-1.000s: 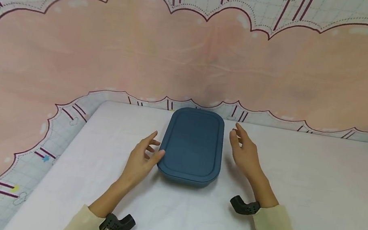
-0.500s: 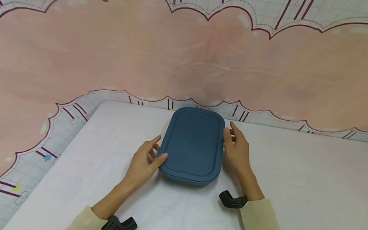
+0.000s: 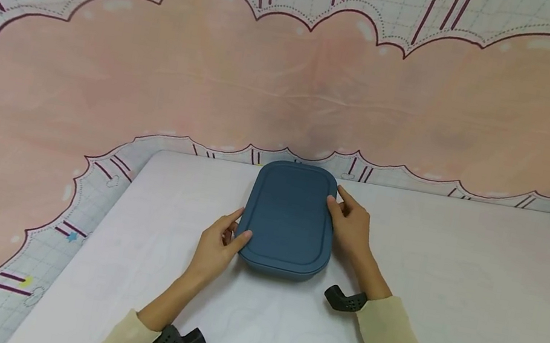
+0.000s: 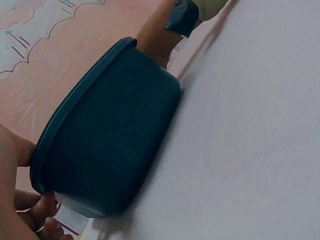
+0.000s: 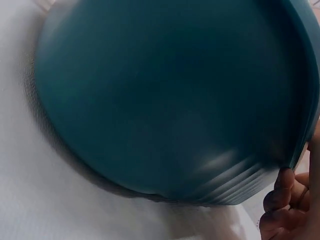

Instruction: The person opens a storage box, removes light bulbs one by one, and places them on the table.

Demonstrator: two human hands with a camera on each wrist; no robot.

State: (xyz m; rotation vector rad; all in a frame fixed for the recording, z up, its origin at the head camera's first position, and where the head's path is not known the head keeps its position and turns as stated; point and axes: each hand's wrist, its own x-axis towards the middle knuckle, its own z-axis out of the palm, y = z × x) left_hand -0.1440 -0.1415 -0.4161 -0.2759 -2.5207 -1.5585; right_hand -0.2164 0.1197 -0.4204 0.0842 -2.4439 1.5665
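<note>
A dark blue, lidded food container (image 3: 291,220) with rounded corners stands on the white table. Its lid faces up in the head view. My left hand (image 3: 216,245) grips the rim at the near left, thumb on the lid (image 3: 290,211) and fingers at the side. On the opposite side, my right hand (image 3: 352,227) holds the rim further back, its thumb on the lid's edge. In the left wrist view, fingertips (image 4: 48,205) tuck against the underside of the rim. The right wrist view shows curled fingers (image 5: 283,200) below the lip. What is inside the container is hidden.
The white tabletop (image 3: 453,289) spreads out on both sides. Behind it hangs a peach-coloured cloth (image 3: 289,88) with a scalloped pattern. A black wrist device (image 3: 179,341) sits on my left wrist, another black wrist device (image 3: 345,299) on my right.
My right hand has moved left from beside the container and now grips its rim. The left hand has shifted slightly right, its thumb further onto the lid. The container has barely moved.
</note>
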